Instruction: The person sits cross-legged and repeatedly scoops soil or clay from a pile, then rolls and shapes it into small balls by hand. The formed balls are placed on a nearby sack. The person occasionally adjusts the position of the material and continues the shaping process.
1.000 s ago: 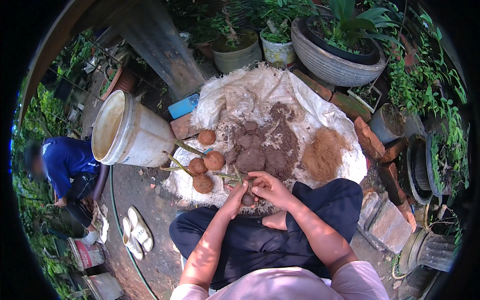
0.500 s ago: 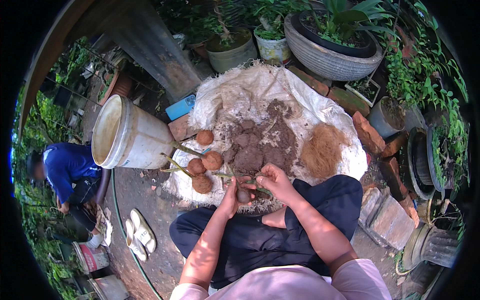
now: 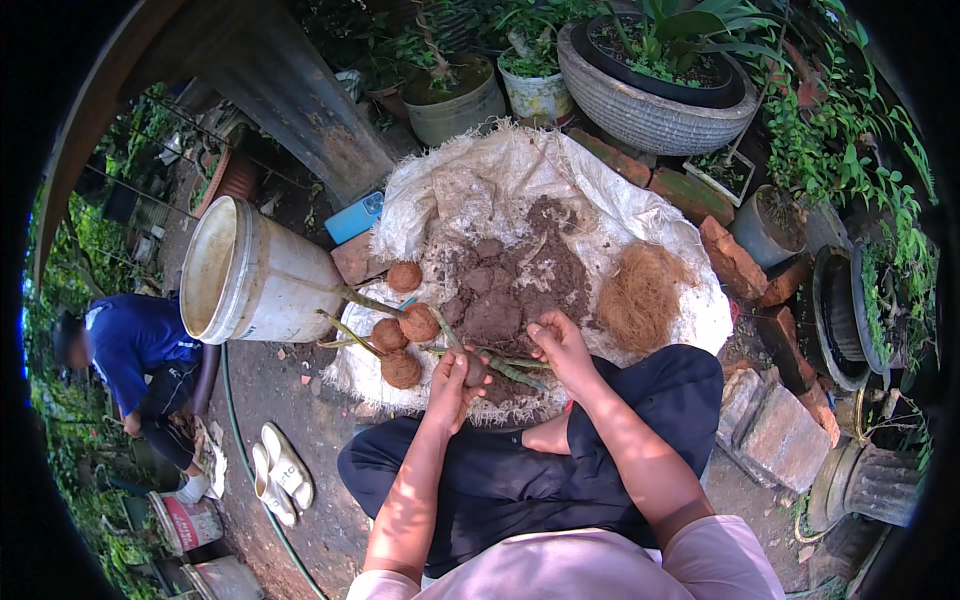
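Left grip (image 3: 452, 392) around dark ball (image 3: 476, 369) (green stem (image 3: 447, 329) jutting out).

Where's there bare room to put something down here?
On the white sack, between the dark soil and the plant pots; also on the ground between the pale slippers and the sack. It's crowded left of the soil, where fibre-covered balls cluster near the left hand.

Dark brown mud ball (image 3: 475, 370), rounded, in left grip (image 3: 459, 381); green stem (image 3: 446, 328) slanting left at its far side.
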The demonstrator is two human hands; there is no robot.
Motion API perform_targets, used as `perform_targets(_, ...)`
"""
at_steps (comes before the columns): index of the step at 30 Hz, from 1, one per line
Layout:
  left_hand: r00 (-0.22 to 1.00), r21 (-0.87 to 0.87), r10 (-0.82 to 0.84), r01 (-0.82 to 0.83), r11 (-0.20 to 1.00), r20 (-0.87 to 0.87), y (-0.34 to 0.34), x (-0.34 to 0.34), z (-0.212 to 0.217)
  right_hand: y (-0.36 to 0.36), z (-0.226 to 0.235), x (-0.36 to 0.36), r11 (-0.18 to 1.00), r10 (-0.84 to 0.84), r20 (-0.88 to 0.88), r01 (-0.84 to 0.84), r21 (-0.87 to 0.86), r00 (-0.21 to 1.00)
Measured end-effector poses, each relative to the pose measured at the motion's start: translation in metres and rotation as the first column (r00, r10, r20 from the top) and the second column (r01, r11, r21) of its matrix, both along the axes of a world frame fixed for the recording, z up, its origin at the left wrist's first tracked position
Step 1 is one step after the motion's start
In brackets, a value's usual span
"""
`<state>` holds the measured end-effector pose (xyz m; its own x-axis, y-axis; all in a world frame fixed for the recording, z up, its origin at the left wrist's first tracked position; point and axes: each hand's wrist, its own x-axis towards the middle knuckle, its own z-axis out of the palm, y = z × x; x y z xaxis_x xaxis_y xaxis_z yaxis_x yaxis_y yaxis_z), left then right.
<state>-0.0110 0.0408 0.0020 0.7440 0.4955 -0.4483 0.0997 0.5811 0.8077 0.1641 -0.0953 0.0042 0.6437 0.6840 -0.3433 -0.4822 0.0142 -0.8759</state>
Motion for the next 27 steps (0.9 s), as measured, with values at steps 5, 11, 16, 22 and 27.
perform_targets(5, 0.999, 0.059, 0.027, -0.026, 0.998, -0.022, 0.001, -0.004, -0.009, 0.000, -0.005, -0.004, 0.999, 0.043, 0.014, -0.043, 0.014, 0.999)
perform_targets(11, 0.996, 0.084, 0.052, -0.046, 0.995, -0.074, -0.005, 0.002, 0.002, 0.000, -0.014, -0.008, 0.993, 0.120, 0.090, -0.121, 0.005, 0.989)
perform_targets(16, 0.998, -0.023, 0.026, -0.027, 0.999, -0.058, -0.008, 0.007, 0.014, 0.002, -0.016, -0.013, 0.993, 0.114, 0.107, -0.116, 0.013, 0.988)
perform_targets(22, 0.988, -0.029, 0.107, -0.110, 0.993, -0.113, -0.003, 0.003, 0.006, 0.003, -0.017, -0.014, 0.992, 0.123, 0.123, -0.126, 0.015, 0.985)
perform_targets(27, 0.978, 0.080, 0.157, -0.147, 0.986, -0.138, -0.004, 0.004, 0.001, 0.003, -0.018, -0.015, 0.991, 0.132, 0.142, -0.132, -0.007, 0.981)
